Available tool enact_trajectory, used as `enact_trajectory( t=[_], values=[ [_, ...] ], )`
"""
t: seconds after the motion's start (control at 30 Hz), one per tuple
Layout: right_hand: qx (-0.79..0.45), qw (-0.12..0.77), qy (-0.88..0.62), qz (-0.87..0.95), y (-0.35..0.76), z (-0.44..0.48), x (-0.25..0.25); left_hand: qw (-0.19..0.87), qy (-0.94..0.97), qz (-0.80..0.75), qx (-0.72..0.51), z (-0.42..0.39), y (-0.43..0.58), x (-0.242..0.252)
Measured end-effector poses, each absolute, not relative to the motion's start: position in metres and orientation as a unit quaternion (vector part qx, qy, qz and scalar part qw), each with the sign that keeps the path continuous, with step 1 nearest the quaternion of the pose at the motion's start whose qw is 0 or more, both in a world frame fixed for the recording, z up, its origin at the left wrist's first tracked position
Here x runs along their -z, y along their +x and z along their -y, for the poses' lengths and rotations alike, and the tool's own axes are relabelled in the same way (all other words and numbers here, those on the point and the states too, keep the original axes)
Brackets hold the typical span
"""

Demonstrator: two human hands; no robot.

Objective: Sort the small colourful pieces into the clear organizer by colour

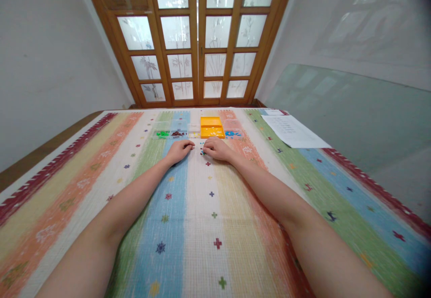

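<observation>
My left hand [181,151] rests on the striped cloth with its fingers curled together; whatever they hold, if anything, is too small to tell. To its right, my right hand [216,148] has bent fingers pressed down over a short line of tiny coloured pieces [202,153], partly hidden by the fingertips. Just beyond the hands stands an open yellow case [210,121] with small pale pieces inside. Left of it are clear boxes with green pieces [163,133], dark brown pieces [177,133] and a few yellow ones [194,134]. Blue pieces [232,133] lie in a clear box at its right.
A striped, patterned cloth [202,226] covers the table. Printed white paper [292,130] lies at the back right. Beyond the table are wooden doors with glass panes [182,66], and a greenish glass panel [353,118] leans on the right wall.
</observation>
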State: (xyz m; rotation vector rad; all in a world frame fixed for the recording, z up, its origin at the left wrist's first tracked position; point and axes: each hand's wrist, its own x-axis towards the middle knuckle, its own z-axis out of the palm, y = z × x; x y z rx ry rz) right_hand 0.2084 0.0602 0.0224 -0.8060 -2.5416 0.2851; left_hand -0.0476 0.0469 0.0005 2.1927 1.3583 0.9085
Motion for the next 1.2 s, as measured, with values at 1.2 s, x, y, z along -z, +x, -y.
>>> enact_trajectory(
  t=[1.2],
  values=[
    [-0.03, 0.233, -0.251, 0.939, 0.201, -0.063, -0.012, 0.179, 0.809, -0.473, -0.301, -0.05, -0.049, 0.003]
  ],
)
